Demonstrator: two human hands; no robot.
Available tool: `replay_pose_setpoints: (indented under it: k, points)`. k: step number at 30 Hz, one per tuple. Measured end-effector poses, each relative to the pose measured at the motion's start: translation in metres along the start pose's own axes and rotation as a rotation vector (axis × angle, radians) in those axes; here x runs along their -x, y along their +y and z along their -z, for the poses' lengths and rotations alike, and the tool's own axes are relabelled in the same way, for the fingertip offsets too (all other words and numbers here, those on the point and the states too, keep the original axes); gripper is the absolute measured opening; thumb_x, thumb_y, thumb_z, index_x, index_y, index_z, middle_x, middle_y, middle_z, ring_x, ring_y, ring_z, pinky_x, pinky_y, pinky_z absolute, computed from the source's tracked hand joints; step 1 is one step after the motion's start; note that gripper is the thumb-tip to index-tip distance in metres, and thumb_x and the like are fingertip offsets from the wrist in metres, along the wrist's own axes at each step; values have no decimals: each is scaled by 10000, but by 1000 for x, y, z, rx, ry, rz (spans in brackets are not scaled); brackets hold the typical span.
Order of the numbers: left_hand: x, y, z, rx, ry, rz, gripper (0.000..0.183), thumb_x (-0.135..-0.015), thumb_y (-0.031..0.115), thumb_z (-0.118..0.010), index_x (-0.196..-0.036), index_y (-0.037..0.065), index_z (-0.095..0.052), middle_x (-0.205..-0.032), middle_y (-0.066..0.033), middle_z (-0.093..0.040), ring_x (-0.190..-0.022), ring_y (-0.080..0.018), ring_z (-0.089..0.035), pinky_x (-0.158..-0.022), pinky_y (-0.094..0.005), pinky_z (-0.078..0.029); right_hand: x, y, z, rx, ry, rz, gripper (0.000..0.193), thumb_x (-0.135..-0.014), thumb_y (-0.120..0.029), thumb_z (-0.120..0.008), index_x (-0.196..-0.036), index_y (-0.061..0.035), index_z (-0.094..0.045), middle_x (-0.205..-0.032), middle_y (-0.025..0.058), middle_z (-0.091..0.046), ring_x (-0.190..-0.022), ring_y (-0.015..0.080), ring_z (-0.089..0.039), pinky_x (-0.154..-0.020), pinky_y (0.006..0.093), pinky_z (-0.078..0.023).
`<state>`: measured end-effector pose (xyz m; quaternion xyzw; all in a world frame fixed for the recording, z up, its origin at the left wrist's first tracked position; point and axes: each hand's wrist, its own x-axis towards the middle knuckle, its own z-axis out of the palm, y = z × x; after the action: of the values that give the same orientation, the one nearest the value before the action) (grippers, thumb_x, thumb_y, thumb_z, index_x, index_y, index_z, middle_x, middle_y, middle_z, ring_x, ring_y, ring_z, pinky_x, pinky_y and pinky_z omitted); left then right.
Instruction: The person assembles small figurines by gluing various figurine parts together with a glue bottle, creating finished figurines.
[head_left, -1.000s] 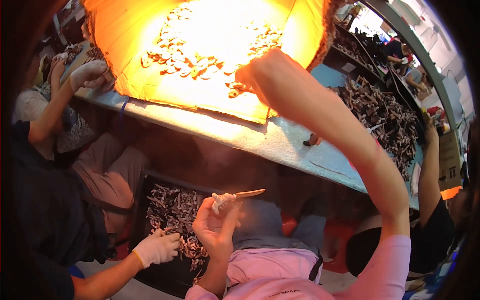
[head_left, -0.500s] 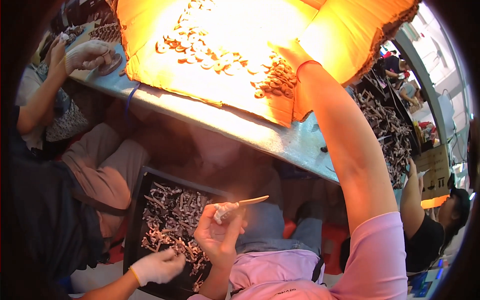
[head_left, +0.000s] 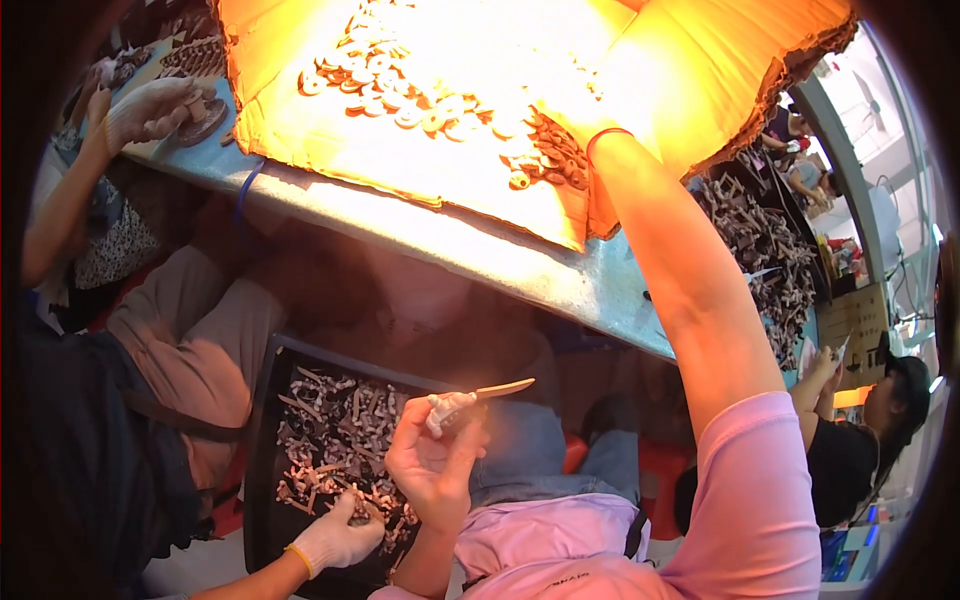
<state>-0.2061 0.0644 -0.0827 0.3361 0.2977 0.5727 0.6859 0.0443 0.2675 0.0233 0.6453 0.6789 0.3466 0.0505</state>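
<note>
My left hand [head_left: 437, 462] is raised over my lap, its fingers pinched round a small whitish moulded piece [head_left: 450, 411]. From that piece a thin, flat, tan stick [head_left: 505, 388] juts out to the right. My right arm, with a red band at the wrist, reaches far into an open cardboard box [head_left: 330, 172] under strong light. Glare washes out my right hand [head_left: 575, 115], so its fingers cannot be made out. It is closest to a heap of small reddish-brown rounded pieces [head_left: 550, 155]; paler ring-like pieces [head_left: 400, 95] spread to its left.
A black tray [head_left: 262, 480] of small pieces stands left of my lap, with a co-worker's gloved hand [head_left: 345, 535] in it. Another gloved hand [head_left: 155, 115] is by a round brown object at upper left. More pieces [head_left: 770, 260] pile at right, near another person.
The co-worker's gloved hand has moved right and farther into the black tray's pieces. My left hand keeps its pinch on the whitish piece. The view has shifted slightly.
</note>
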Motion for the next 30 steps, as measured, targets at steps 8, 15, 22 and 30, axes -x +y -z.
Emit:
replay_pose_setpoints:
  k: [8, 15, 22, 30]
  points:
    - [2, 1, -2, 1, 17, 47, 256, -750, -71, -597, -998, -39, -539, -908, -96, -583, -653, -105, -561, -522, -198, -456, 1, 8, -31, 248, 60, 226, 407, -830, -121, -558, -1201, -22, -425, -889, 126, -637, -732, 264, -621, -662, 376, -489]
    - [9, -7, -24, 8, -11, 72, 296, -752, -71, -594, -1035, -42, -513, -914, -114, -587, -631, -123, -566, -504, -212, -463, -32, 48, -73, 534, 47, 373, 496, -847, -130, -566, -1298, -28, -387, -937, 104, -649, -753, 249, -626, -687, 369, -501]
    - [16, -8, -28, -36, 25, 64, 267, -746, -80, -573, -1004, -53, -509, -904, -121, -581, -590, -123, -555, -485, -211, -451, 134, 40, 135, -388, 93, 142, 150, -696, -25, -619, -833, -43, -562, -678, 112, -534, -563, 304, -543, -499, 369, -418]
    - [41, -25, -90, -47, -209, 146, 284, -736, -100, -574, -1008, -39, -518, -927, -116, -562, -618, -148, -581, -481, -225, -467, 335, 112, 72, -952, -293, -687, 162, -731, -22, -637, -880, -20, -577, -631, 50, -563, -526, 93, -532, -472, 241, -407]
